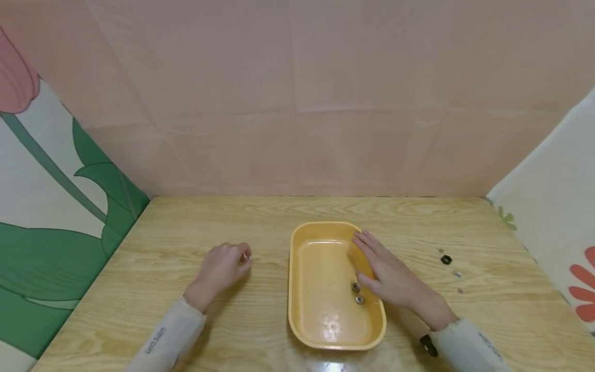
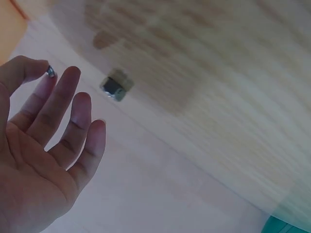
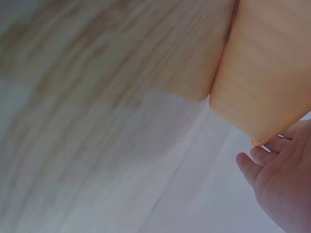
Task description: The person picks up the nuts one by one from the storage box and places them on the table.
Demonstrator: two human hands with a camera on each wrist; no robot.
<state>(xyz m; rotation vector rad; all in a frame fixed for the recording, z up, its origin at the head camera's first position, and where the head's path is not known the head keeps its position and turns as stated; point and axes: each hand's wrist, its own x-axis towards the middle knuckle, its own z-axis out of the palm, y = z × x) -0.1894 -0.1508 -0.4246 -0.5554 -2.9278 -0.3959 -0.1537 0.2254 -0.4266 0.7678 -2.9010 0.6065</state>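
My left hand (image 1: 220,268) is left of the yellow tray (image 1: 334,346), its thumb and index finger pinching a small shiny metal nut (image 2: 50,71). The other fingers are spread loosely in the left wrist view. Close to those fingertips, a dark and silver nut (image 2: 114,88) sits on the wooden table; the hand hides it in the head view. My right hand (image 1: 390,274) reaches over the tray's right rim with fingers extended, fingertips at the rim in the right wrist view. Inside the tray, beside the right thumb, lie two metal nuts, one darker (image 1: 356,287) and one silver (image 1: 359,299).
On the table (image 1: 502,320) right of the tray lie a black hex nut (image 1: 446,259), a silver nut (image 1: 457,275) and two tiny metal pieces. A small black object (image 1: 428,345) shows by the right sleeve (image 1: 465,341). A pink sheet (image 1: 297,129) hangs behind the table.
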